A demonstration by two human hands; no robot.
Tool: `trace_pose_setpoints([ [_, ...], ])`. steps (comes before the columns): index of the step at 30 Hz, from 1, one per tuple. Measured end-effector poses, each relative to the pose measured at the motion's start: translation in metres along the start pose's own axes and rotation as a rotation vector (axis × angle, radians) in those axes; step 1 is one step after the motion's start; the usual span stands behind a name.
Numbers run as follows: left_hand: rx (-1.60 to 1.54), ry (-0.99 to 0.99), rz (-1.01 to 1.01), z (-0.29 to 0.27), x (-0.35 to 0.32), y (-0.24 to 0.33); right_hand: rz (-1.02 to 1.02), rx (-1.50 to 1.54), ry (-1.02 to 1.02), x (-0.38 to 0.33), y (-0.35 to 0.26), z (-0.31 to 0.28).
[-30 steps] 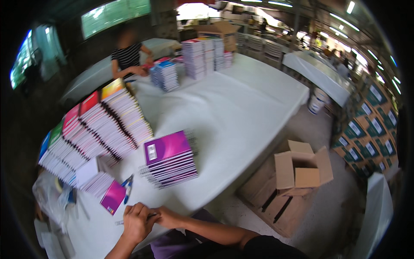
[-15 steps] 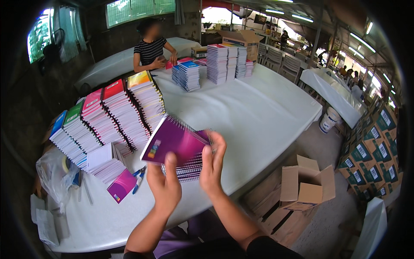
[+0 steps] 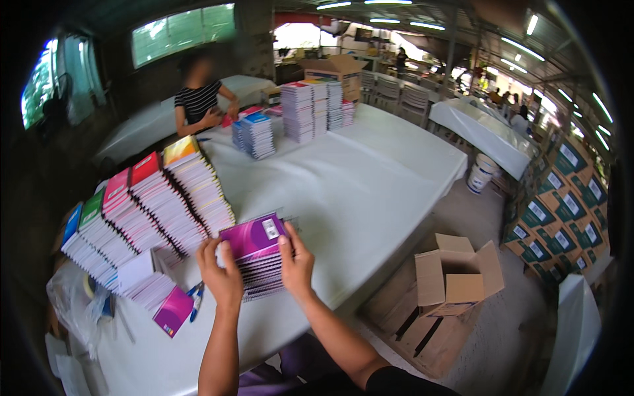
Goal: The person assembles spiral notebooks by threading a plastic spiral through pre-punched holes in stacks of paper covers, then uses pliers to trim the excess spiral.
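Observation:
A purple spiral notebook (image 3: 249, 239) lies across the top of a stack of purple spiral notebooks (image 3: 263, 276) on the table, with a white label patch facing up. My left hand (image 3: 223, 276) presses its left side, thumb near the cover's edge. On the opposite side my right hand (image 3: 297, 263) holds the right edge, thumb toward me. To the left of my left hand, another purple notebook (image 3: 174, 313) lies at the end of a slanting row of white-paged notebooks (image 3: 146, 285). Beside it rest blue-handled pliers (image 3: 196, 302).
Tall rows of colourful notebooks (image 3: 145, 204) stand at the left, near a plastic bag (image 3: 69, 297). More stacks (image 3: 298, 112) and a co-worker (image 3: 195, 102) are across the white-covered table (image 3: 370, 171). An opened carton (image 3: 456, 280) sits on the right, before piled cartons (image 3: 561, 211).
The purple notebook, tilted in my hands before, has turned over and come down onto the stack, its labelled side now up. My head view has shifted to the right.

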State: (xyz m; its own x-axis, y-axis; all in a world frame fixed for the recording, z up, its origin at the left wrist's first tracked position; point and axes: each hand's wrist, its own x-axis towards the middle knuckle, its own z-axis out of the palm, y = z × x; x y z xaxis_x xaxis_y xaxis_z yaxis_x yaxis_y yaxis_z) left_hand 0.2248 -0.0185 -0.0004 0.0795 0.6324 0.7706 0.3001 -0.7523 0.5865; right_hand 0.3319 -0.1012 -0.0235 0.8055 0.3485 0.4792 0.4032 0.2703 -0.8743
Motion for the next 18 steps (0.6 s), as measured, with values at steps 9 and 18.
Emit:
trace_pose_setpoints([
  [9,-0.196,0.040,-0.207,0.011,-0.016,-0.004,-0.074,0.207,0.239,-0.005,0.028,0.013],
  [18,-0.067,0.128,-0.075,-0.043,0.011,-0.056,-0.301,-0.065,0.281,-0.009,0.009,-0.008],
])
